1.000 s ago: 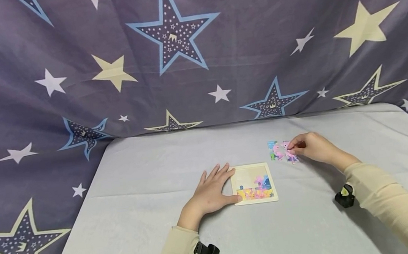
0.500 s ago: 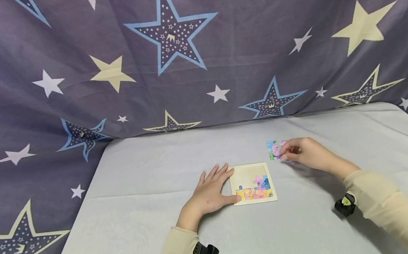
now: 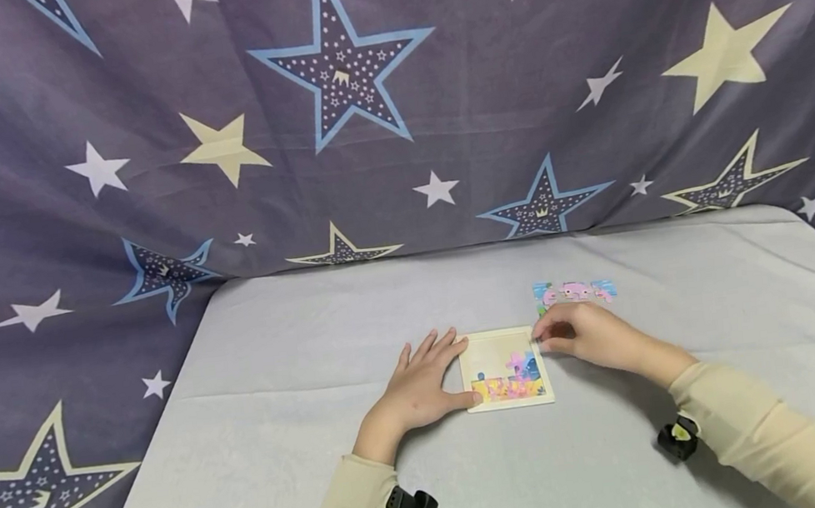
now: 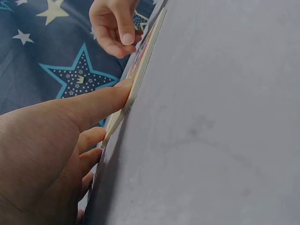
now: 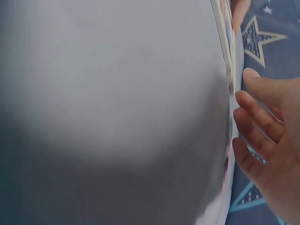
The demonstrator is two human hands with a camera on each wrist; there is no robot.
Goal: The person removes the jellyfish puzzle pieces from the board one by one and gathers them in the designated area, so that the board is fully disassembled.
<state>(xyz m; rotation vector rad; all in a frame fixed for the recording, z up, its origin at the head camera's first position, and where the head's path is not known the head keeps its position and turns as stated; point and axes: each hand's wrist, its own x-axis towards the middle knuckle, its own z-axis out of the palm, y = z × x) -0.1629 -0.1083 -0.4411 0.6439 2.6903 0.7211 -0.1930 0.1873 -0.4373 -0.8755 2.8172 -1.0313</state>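
A square cream puzzle tray (image 3: pixel 501 333) lies on the cloth, partly filled with joined yellow, pink and blue jigsaw pieces (image 3: pixel 509 386) along its bottom and right side. My left hand (image 3: pixel 417 391) rests at its left edge with fingers spread, the thumb on the lower left rim and a fingertip on the upper left. My right hand (image 3: pixel 591 338) is at the tray's right rim, thumb and index fingertips close together. Whether a piece is between them is hidden. Just behind the right hand lie several loose pink and blue jigsaw pieces (image 3: pixel 576 291), partly covered by it.
A grey cloth (image 3: pixel 296 334) covers the table. Behind it hangs a dark star-patterned curtain (image 3: pixel 472 154). Each wrist wears a small black camera, seen on the left wrist (image 3: pixel 412 506) and the right wrist (image 3: pixel 678 439).
My right hand has moved left and nearer, from the loose pieces to the tray's right rim, uncovering loose pieces behind it. My left hand has stayed on the tray.
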